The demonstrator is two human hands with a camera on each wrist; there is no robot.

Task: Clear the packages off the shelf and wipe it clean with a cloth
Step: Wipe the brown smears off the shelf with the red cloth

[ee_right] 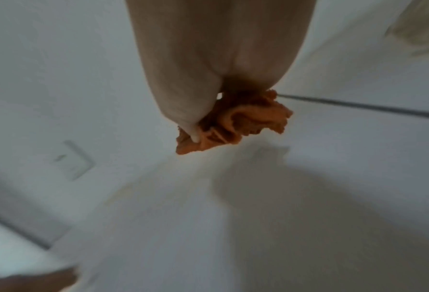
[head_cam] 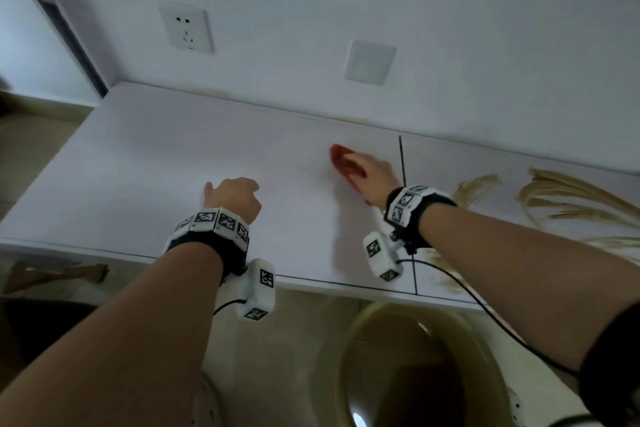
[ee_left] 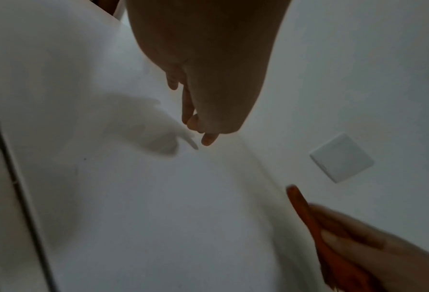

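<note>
Your right hand point(head_cam: 367, 174) presses the orange-red cloth point(head_cam: 341, 158) flat on the smooth white shelf point(head_cam: 145, 163), toward its far edge, long axis running near-to-far; only the right wrist view shows it as soft, crumpled folds gripped under your fingers. Your left hand point(head_cam: 232, 198) rests nearer, to the left, fingers loosely curled around nothing. Straw-coloured fibres point(head_cam: 554, 198) fan out at right.
</note>
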